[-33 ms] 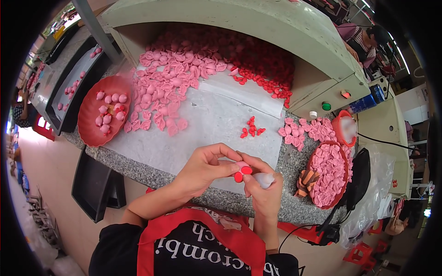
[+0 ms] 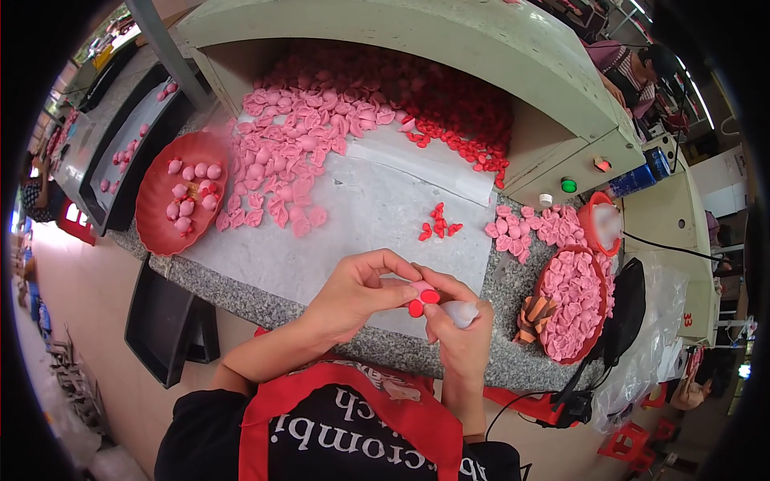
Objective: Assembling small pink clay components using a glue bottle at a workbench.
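Observation:
Both my hands meet over the near edge of the bench. Thumb and fingers of my left hand (image 2: 353, 293) pinch a small pink piece (image 2: 419, 287) with two red oval pieces (image 2: 430, 297) on its near side. My right hand (image 2: 459, 333) steadies the same piece with thumb and forefinger. A small whitish translucent bottle (image 2: 459, 313) is also tucked in the right hand, its far end partly hidden. Beyond the hands, several loose red pieces (image 2: 439, 224) lie on the white sheet (image 2: 353, 216).
Pink pieces (image 2: 273, 152) and red pieces (image 2: 461, 144) heap up under a pale green hood (image 2: 401, 28). A red scalloped dish (image 2: 152, 216) with pink balls stands left. To the right sit a basket of pink pieces (image 2: 573, 305) and an orange cup (image 2: 603, 224). A co-worker (image 2: 634, 76) is far right.

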Motion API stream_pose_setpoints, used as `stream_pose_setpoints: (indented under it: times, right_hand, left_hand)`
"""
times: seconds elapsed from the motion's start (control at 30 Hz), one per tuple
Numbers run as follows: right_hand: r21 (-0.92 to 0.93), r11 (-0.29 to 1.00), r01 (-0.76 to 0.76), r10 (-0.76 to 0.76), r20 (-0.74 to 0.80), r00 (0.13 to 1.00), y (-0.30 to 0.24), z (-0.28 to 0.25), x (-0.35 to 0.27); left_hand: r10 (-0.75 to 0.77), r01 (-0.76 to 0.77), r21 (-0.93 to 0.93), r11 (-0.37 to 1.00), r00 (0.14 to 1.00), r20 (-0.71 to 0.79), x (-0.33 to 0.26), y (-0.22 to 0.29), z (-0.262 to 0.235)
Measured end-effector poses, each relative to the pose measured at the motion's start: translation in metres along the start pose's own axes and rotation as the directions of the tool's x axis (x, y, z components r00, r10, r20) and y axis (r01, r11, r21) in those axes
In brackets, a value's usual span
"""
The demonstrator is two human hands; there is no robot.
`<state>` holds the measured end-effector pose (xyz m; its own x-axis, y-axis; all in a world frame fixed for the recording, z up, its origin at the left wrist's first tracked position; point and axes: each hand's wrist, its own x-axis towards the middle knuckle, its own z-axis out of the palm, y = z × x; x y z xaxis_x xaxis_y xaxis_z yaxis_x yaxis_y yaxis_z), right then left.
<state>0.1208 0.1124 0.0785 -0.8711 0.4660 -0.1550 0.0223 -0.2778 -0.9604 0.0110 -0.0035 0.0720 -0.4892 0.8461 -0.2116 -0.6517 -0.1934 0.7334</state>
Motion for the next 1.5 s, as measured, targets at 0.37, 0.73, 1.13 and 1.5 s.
stream_pose_setpoints:
  times: [0.37,0.73,1.13,1.5]
  right_hand:
    - [-0.033,0.999,-0.003,0.000,-0.092,0.996,0.011,-0.006,0.001]
    - [0.397,0.917,0.037,0.022,-0.144,0.989,0.021,0.004,0.010]
    - [0.449,0.893,0.009,0.094,-0.206,0.974,0.021,0.016,0.006]
    - [0.356,0.932,-0.062,0.159,-0.250,0.955,0.034,0.027,0.013]
  left_hand:
    - [-0.047,0.047,0.036,0.998,0.999,-0.004,0.008,-0.005,-0.003]
    - [0.499,-0.481,0.507,0.715,0.859,0.110,0.000,-0.028,0.001]
    - [0.595,-0.502,0.702,0.505,0.792,0.139,0.000,-0.028,0.004]
    - [0.603,-0.482,0.715,0.507,0.790,0.105,0.006,-0.023,-0.014]
